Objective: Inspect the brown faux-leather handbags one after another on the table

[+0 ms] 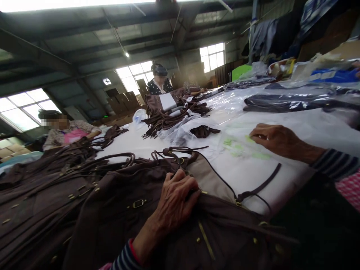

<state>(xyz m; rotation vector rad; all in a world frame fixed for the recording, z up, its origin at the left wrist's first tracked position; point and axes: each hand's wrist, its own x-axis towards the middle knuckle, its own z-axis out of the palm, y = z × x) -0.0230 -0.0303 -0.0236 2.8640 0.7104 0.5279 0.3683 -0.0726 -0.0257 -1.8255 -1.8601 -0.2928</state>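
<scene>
My left hand (177,198) grips the upper edge of a dark brown bag (126,210) with brass-coloured buckles and zips, its fingers curled over the rim. The bag's beige lining (213,174) shows beyond that hand, and a strap (264,183) trails onto the white table. Over to the right, my right hand (277,140) is closed low above the table, thumb and fingers together at a small green slip. More pale green slips (236,146) lie on clear plastic beside it.
A pile of brown bags with straps (165,108) stands across the white table (126,142). More brown bags (36,180) spread along the left. Plastic-wrapped dark goods (292,103) lie at the right rear. Two people sit or stand across the table.
</scene>
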